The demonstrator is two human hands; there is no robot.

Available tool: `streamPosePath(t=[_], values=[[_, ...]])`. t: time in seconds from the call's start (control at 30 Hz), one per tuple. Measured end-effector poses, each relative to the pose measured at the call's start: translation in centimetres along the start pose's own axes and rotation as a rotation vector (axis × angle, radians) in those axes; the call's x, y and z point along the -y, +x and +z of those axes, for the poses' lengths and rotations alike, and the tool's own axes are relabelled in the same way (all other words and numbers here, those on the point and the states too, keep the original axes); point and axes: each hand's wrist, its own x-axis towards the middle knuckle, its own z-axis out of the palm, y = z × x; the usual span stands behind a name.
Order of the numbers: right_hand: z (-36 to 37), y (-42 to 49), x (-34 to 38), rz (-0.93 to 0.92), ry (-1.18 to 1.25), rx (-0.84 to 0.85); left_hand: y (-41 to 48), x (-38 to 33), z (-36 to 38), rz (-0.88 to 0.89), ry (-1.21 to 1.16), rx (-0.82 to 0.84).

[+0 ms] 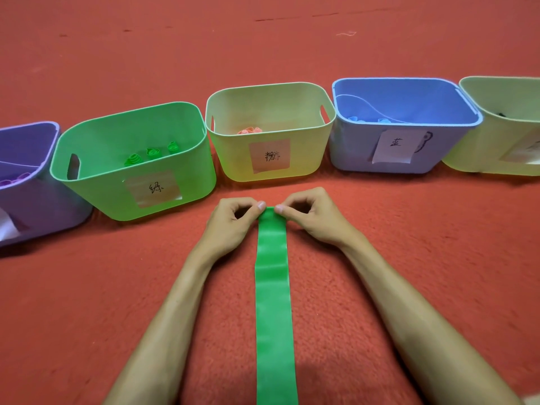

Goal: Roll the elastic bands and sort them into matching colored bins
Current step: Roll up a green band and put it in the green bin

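Note:
A long green elastic band (273, 302) lies flat on the red carpet, running from the bottom edge up to my hands. My left hand (233, 222) pinches the band's far end at its left corner. My right hand (306, 213) pinches the same end at its right corner. The far end looks slightly folded over. The green bin (96, 182) stands to the left beyond my hands and holds three rolled green bands (153, 153).
A row of labelled bins stands across the carpet: a purple bin (35, 206) at far left, a pale yellow bin (233, 159) with pink rolls, a blue bin (350, 150) with blue rolls, and another pale yellow bin (467, 147) at far right.

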Motion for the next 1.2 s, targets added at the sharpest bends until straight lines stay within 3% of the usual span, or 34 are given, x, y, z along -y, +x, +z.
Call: streamPosePath(t=[0.5, 0.87, 1.2], values=[[-0.2, -0.13, -0.05, -0.006, 0.008, 0.032, -0.49, -0.4, -0.36, 0.044, -0.175, 0.057], [0.26, -0.34, 0.4, -0.04, -0.069, -0.049, -0.48, -0.34, -0.41, -0.023, -0.011, 0.081], [0.38, -0.35, 0.55, 0.021, -0.01, -0.022, -0.69, -0.79, -0.58, 0.011, -0.112, 0.084]])
